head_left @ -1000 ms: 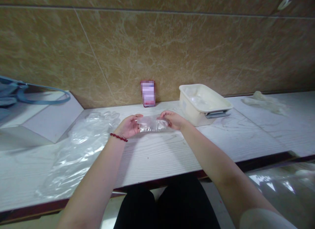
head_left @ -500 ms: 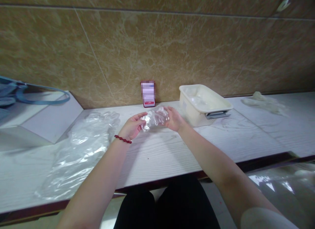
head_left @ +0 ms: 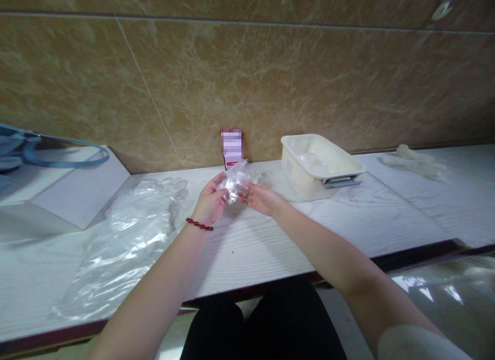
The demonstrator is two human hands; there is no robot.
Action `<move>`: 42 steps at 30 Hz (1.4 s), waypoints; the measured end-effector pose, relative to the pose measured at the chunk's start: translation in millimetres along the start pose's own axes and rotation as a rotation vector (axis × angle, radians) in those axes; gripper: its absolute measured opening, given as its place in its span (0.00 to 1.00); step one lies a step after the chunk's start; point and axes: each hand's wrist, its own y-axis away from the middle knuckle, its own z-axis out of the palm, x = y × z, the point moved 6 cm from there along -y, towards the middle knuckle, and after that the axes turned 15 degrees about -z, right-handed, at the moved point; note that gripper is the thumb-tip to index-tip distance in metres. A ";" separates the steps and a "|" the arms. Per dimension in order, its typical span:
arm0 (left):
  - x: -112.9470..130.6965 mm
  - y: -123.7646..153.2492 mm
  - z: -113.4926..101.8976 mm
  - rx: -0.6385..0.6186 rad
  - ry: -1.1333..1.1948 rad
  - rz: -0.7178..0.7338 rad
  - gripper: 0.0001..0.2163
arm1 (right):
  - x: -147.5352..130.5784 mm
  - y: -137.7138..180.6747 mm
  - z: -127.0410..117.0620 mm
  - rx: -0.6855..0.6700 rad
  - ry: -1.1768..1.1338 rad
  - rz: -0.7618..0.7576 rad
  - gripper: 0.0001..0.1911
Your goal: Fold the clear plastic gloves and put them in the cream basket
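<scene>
Both forearms reach forward from the lower edge of the view and draw together over the white counter (head_left: 247,262), elbows wide and wrists low. The left hand (head_left: 211,200) comes in from the left with its palm turned inward, thumb and forefinger pinching a crumpled clear film (head_left: 233,187). The right hand (head_left: 261,197) meets it from the other side, fingers bent toward the left and touching the film; whether they grip it or only press against it, I cannot tell, as the fingertips blur into the shine. The film is bunched between the two hands, just above the counter, and its upper tip overlaps the foot of a phone (head_left: 232,146) propped upright against the marbled wall (head_left: 247,81). A dark red beaded bracelet (head_left: 199,225) circles the left wrist, and a pale sleeve (head_left: 417,343) shows at the right elbow.

The phone's screen carries pale bands under blocky blurring, with a red bar near its bottom; its writing is unreadable.

To the right of the hands stands a cream tub (head_left: 303,177) with a grey handle (head_left: 341,182). To their left lies a wide clear sheet (head_left: 124,241), beside a plain white box (head_left: 81,190).
</scene>
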 end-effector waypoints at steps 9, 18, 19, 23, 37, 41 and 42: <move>-8.4 -6.3 -9.0 -0.088 0.013 -0.310 0.12 | -15.2 -5.2 -10.1 0.021 0.271 -0.112 0.12; -20.9 -7.5 -8.5 -0.218 -0.306 -0.342 0.06 | -23.1 -2.1 -8.5 -0.082 0.614 -0.061 0.16; -22.2 -7.3 -8.6 -0.216 -0.334 -0.348 0.07 | -27.8 -1.7 -10.7 -0.062 0.672 -0.052 0.16; -29.8 -2.2 -3.9 -0.302 -0.476 -0.428 0.10 | -46.6 1.8 -12.9 -0.084 0.840 0.000 0.16; -34.5 3.0 1.9 -0.356 -0.422 -0.394 0.20 | -128.1 12.3 24.0 -0.082 1.588 -0.158 0.12; -39.3 -3.4 -3.2 -0.300 -0.351 -0.398 0.17 | -205.7 19.8 17.9 0.052 1.634 -0.208 0.13; -39.9 -4.7 -4.3 -0.293 -0.339 -0.393 0.17 | -225.5 20.7 15.5 0.064 1.665 -0.213 0.13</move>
